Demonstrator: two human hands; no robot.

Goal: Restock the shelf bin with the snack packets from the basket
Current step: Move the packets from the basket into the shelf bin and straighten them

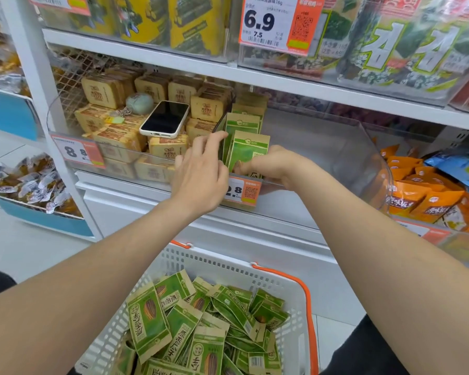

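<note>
Green-and-tan snack packets [201,331] lie piled in a white basket [290,282] with orange handles at the bottom of view. Above it, a clear shelf bin [363,147] holds a short row of the same packets standing upright at its left end. My right hand [271,165] reaches over the bin's front wall and pinches the front upright packet [248,150] near its bottom. My left hand [201,169] is beside that row, fingers fairly straight, fingertips touching the left side of the upright packets. The right part of the bin holds nothing.
A phone [165,119] and a keyring lie on tan snack packs [111,136] in the bin to the left. Orange packets [423,190] fill the bin at right. Seaweed packs sit on the shelf above. A price tag [241,190] hangs on the bin front.
</note>
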